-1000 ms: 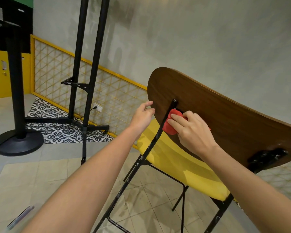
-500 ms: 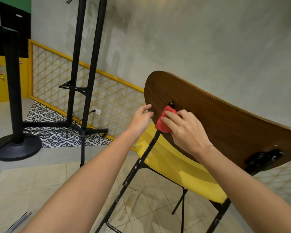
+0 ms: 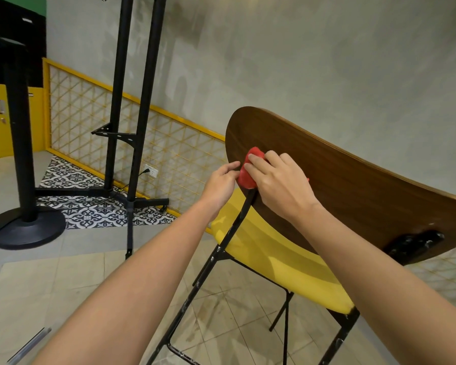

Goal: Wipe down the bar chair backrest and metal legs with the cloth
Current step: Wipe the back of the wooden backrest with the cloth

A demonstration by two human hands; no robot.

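Our right hand [image 3: 277, 185] grips the red cloth [image 3: 248, 172] against the wooden backrest [image 3: 353, 180]; our left hand [image 3: 219, 185], fingers loosely curled, touches its edge.

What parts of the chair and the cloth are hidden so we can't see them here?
All in the head view:
- Most of the red cloth: covered by the right hand.
- Front of the wooden backrest: it faces away.
- Bracket at the top of the left black leg: behind the cloth.
- The chair's feet: cut off by the bottom edge.
- Left hand fingertips: too close to the backrest edge to tell if touching.
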